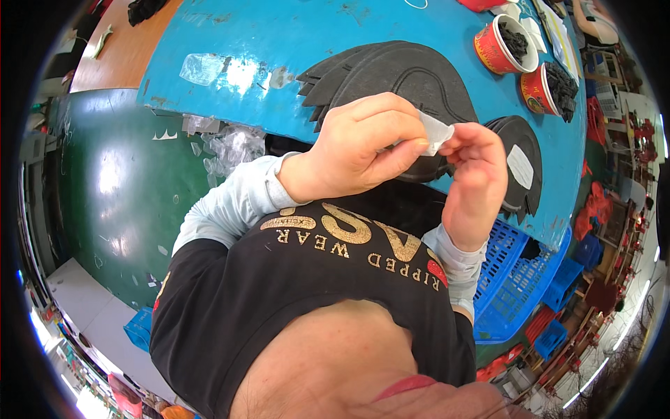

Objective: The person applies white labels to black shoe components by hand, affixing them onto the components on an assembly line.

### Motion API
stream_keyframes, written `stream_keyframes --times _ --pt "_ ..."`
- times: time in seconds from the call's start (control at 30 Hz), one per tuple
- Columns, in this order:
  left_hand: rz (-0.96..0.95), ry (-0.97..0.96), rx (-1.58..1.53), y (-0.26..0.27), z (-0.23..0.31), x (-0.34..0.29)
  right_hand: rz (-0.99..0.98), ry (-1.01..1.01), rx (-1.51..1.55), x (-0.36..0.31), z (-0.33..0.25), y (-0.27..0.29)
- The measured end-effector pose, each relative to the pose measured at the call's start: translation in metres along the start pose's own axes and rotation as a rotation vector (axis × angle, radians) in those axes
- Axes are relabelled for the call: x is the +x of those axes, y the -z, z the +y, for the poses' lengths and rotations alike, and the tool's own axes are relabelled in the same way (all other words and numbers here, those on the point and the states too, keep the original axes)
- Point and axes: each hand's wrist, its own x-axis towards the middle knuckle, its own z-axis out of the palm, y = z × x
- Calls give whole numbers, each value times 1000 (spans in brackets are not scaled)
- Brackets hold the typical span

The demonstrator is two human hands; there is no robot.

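Note:
Over the near edge of the blue table, my two hands meet at a small, thin white piece (437,133), possibly paper or film. My left hand (363,145) is closed, pinching its left side between thumb and curled fingers. The fingertips of my right hand (479,174) are pressed together on its right side. Behind and below the hands lies a fanned stack of flat black curved pieces (412,70) with an outline pressed into the top one. To the right sits a smaller stack of black pieces (504,130), bearing a white label (520,166).
Two red-and-white tubs (490,52) (536,93) full of small black pieces stand at the far right of the blue table (230,42). Clear plastic bags (236,150) hang by its left edge. Blue plastic baskets (506,286) stand below on the right.

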Motion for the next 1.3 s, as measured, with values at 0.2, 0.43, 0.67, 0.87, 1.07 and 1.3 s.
stream_keyframes --times 0.2,0.43,0.67,0.87,1.07,1.3 --pt "43 -24 51 -6 -4 -4 120 -166 239 0 -1 -17" --pt "-92 107 -91 12 3 5 33 -135 252 7 -9 -14" --pt "-58 296 -277 16 -3 -1 -85 -149 352 10 -1 -8" --pt "63 273 -190 10 0 -5 134 202 146 -2 12 -19" --pt "73 311 -198 7 5 -5 74 655 -143 -3 29 -20" --pt "166 161 -111 39 6 9 -25 496 -5 -1 11 -7"
